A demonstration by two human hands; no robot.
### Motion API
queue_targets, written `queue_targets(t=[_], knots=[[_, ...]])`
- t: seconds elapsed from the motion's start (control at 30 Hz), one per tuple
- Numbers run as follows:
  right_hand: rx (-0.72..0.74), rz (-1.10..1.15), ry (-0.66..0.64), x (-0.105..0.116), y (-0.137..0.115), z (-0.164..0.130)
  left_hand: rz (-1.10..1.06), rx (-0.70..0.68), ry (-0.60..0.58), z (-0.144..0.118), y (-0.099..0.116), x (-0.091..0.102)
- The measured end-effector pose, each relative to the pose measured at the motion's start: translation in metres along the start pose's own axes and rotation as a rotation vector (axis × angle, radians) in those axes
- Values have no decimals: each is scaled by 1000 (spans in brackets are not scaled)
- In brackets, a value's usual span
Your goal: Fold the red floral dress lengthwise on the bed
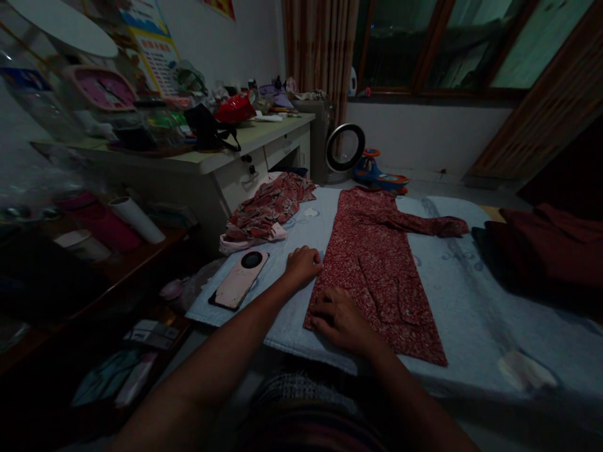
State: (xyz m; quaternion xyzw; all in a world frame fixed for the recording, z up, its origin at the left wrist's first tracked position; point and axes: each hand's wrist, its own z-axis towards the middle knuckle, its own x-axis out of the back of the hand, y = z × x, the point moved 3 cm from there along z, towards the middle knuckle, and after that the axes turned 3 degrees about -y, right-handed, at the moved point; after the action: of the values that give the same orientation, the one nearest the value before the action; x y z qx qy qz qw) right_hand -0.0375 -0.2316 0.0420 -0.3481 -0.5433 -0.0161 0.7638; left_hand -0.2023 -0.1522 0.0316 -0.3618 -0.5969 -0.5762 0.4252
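Red garment [377,270], left fingers [316,258] curled at its edge, grip unclear, right fingers [323,307] loosely bent on top

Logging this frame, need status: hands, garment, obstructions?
Left hand at left edge of red garment, grip unclear. Right hand on its lower left part. Garment laid flat, one sleeve out to the right. Phone nearby, off the garment.

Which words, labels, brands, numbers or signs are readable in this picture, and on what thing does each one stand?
None can be read with certainty.
Wall poster: lettering, too blurred.
Pink clock: any numbers are too small.
Bottle label: any print is too blurred.
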Motion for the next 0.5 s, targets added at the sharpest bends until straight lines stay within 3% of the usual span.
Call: queue_targets(t=[0.23,0.5], knots=[[-1,28,2,0,1,1,-18,99,17,24,6,-1],[-11,42,-1,0,1,1,-72,92,72,41,5,-10]])
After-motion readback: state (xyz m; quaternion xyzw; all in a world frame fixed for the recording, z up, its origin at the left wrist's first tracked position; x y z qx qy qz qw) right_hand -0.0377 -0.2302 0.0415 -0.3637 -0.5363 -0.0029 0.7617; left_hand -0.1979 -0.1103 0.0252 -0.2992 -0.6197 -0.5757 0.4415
